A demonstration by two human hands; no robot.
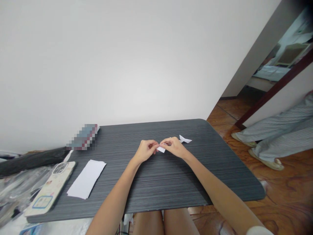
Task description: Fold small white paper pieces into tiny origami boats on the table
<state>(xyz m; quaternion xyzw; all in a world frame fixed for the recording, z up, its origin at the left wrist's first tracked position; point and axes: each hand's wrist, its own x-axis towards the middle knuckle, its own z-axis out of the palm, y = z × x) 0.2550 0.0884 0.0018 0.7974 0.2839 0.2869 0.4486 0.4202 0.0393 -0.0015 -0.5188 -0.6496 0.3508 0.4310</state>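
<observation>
The left hand (pixel 146 150) and the right hand (pixel 174 146) meet near the far middle of the table, and both are closed on one small piece of white paper (pixel 161 149). The fingers of each hand are bent and pinch the paper from its two sides, so only a little flat corner of it shows between the knuckles. The wrists lie low over the tabletop, and the two bare forearms come up from the bottom edge in the shape of a narrow V.

Just beside the right hand, on the side away from the person, lies a small folded paper figure (pixel 185 139). It is white, with sharp points like wings or a tail; its exact form is too small to tell.

The table (pixel 171 182) is dark grey, with fine straight lines running across its surface and rounded corners. On its left part lies a stack of white paper strips (pixel 86 179), long and flat, well apart from the hands. Next to it, at the left edge, a phone (pixel 50 189) lies face down in a pale case with a small picture on it. A blurred, pixelated object (pixel 83 137) rests at the far left corner.

To the right, on the glossy wooden floor (pixel 281 195), are the legs of another person (pixel 276 137) in striped trousers and light shoes.
</observation>
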